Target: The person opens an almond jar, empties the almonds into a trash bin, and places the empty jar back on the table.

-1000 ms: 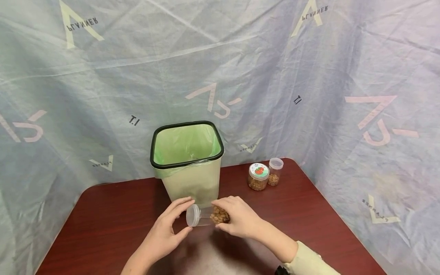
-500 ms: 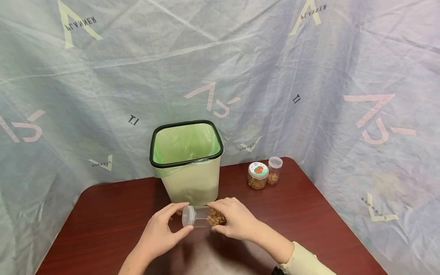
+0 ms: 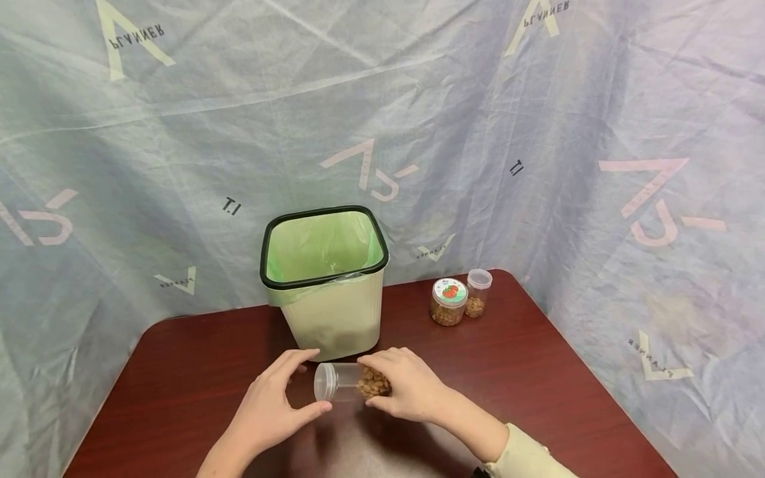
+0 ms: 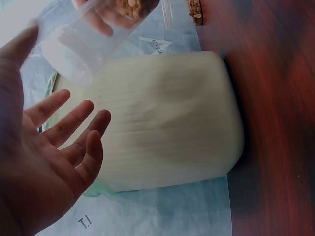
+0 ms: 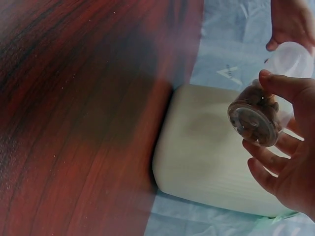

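A clear plastic jar [image 3: 345,383] part filled with brown nuts or similar pieces lies tilted on its side in the air above the table. My right hand [image 3: 412,388] grips its base end, thumb on one side and fingers on the other, as the right wrist view also shows around the jar's bottom [image 5: 253,123]. At the opposite end is a whitish screw lid [image 3: 324,382]. My left hand [image 3: 263,401] is spread around that lid without gripping it; in the left wrist view its fingers [image 4: 74,120] are loosely bent and apart from the lid.
Behind the hands stands a cream bin [image 3: 340,325] with a black rim and green liner. To its right are a squat jar [image 3: 448,313] with a tomato-printed lid and a slim lidded jar [image 3: 476,307], both with brown contents. Grey printed cloth [image 3: 335,99] hangs behind the dark red table [image 3: 197,372].
The jar has shifted slightly left and down in the head view, with the right hand still gripping it. My left hand has moved slightly left and its fingers have spread wider around the lid.
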Tool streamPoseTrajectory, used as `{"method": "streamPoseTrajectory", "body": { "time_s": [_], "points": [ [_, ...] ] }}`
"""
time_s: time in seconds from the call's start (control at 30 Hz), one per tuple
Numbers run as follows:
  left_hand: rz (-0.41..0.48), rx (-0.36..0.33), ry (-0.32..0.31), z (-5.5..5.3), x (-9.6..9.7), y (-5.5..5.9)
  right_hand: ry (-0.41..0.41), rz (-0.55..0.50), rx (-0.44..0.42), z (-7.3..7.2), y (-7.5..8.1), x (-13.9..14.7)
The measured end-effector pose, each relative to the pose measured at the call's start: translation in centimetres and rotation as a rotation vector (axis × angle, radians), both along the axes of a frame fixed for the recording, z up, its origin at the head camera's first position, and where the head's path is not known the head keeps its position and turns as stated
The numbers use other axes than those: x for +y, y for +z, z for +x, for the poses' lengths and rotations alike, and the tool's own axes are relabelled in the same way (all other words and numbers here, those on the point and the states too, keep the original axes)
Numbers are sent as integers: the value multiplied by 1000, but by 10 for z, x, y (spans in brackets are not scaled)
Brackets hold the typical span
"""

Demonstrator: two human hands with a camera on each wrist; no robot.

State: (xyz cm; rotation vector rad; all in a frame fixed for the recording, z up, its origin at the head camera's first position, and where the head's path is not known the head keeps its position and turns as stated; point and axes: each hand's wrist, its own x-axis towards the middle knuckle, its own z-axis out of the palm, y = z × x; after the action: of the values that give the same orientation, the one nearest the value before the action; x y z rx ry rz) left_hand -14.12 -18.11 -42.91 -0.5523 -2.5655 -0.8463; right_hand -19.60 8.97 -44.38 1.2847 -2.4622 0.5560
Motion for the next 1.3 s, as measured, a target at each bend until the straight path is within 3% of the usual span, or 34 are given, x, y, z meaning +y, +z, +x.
{"method": "streamPoseTrajectory", "body": {
  "time_s": [0.4,0.7,0.83,1.1,1.3],
  "points": [
    [54,27,-228,-2,-8,-4,-20,33,-55,1,-1,1],
    [64,68,-281,-4,-4,-3,-18,35,-63,2,-2,3],
    [62,57,-257,-3,-2,-2,-14,5,-22,2,-3,4],
    [-2,101,-63,3,3,-1,-31,-68,31,6,-1,3],
    [-43,119,41,4,7,-1,-59,-93,56,8,-1,3]
  ]
}}
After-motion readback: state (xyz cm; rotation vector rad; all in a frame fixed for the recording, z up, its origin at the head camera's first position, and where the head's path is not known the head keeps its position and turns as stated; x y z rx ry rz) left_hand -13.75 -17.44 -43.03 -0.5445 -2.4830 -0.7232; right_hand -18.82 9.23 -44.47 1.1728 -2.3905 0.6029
